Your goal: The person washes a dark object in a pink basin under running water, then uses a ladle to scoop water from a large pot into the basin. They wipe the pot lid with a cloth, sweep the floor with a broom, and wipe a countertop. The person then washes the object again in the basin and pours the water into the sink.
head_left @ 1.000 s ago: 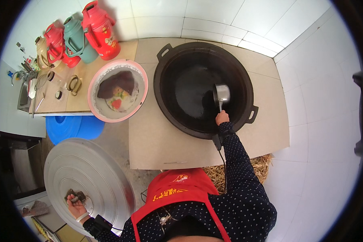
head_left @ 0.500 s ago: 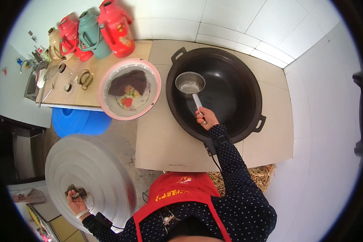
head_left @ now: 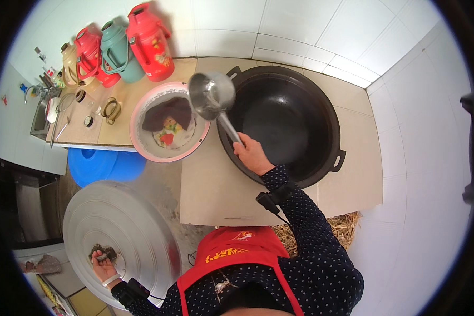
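Observation:
My right hand (head_left: 254, 154) is closed round the handle of a metal water ladle (head_left: 211, 96). The ladle's bowl is tilted and slightly blurred, in the air between a large black wok (head_left: 289, 126) and an enamel basin (head_left: 146, 141) with a pink rim. In the basin lie a dark reddish-brown cloth (head_left: 166, 113) and bits of red, yellow and green that could be food scraps or a printed pattern. Down at the left, my left hand (head_left: 105, 267) grips the knob of a big round aluminium lid (head_left: 137, 221), which stands tilted near the floor.
Several thermos flasks (head_left: 150, 45), red, green and cream, line the wall at the back left. Jars, a strainer and a sink (head_left: 40, 117) are beyond them. A blue lidded tub (head_left: 102, 163) sits below the counter. Straw (head_left: 342, 229) lies under the tiled stove top (head_left: 231, 203).
My right hand has lifted the ladle from over the wok and carried it left to the basin's edge, tipping it. My left hand still grips the lid, with little change.

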`<state>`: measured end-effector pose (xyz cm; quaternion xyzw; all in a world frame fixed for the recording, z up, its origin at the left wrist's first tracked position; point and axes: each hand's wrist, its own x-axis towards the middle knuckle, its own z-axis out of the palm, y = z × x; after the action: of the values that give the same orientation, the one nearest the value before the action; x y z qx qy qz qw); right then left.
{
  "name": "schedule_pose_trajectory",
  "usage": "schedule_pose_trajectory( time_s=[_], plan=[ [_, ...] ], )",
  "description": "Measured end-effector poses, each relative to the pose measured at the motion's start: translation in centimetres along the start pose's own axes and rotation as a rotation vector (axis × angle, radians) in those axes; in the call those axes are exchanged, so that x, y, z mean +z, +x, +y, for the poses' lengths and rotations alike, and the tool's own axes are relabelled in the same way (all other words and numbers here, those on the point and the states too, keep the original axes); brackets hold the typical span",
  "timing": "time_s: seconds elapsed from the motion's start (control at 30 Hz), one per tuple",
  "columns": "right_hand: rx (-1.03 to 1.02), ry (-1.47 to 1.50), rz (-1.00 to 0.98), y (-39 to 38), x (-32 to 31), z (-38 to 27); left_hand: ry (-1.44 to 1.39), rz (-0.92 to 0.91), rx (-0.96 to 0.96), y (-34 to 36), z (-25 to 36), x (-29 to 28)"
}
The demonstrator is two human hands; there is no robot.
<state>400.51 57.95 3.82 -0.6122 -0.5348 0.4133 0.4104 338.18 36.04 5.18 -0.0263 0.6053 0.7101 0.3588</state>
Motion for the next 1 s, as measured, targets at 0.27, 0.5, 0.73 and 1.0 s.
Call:
schedule_pose_trajectory(
  time_s=[0.27, 0.5, 0.73, 1.0],
  plan=[
    [-0.221, -0.711, 0.036, -1.6, 1.0, 2.4, 0.074, -0.085, -0.018, 0.9, 0.6, 0.9],
    [0.125, -0.724, 0.328, -3.1, -5.7, 12.5, 0.096, -0.119, 0.023, 1.1, 0.6, 2.1],
    [0.639, -0.794, 0.439, -5.3, -12.5, 22.5, 0.074, -0.365, 0.070, 0.4, 2.7, 2.4],
    [0.605, -0.349, 0.265, -1.2, -5.6, 22.4, 0.065, -0.531, 0.160, -4.0, 4.7, 5.4]
  ],
)
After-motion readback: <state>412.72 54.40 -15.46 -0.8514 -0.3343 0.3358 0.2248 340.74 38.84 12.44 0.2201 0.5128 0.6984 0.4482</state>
